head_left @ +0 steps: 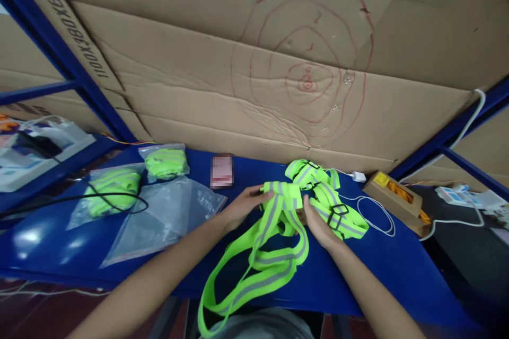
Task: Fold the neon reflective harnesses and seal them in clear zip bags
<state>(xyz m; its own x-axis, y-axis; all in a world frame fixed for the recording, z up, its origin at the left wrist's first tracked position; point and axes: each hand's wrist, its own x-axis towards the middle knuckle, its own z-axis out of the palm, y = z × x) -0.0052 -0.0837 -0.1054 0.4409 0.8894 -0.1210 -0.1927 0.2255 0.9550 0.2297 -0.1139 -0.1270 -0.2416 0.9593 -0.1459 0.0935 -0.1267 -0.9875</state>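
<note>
A neon-green reflective strap harness (278, 212) with grey stripes and black buckles lies bunched on the blue table (397, 270). Its long loops hang over the near edge. My left hand (242, 205) pinches the upper left part of the bundle, fingers closed on the strap. My right hand (316, 222) grips the middle of the bundle from the right, fingers curled into the straps.
Two bagged green harnesses (115, 188) (166, 162) and empty clear bags (167, 217) lie at the left. A phone (221, 170) lies at the back, a white cable and charger (371, 212) at the right, beside an open cardboard box (397, 201). Cardboard sheets form the back wall.
</note>
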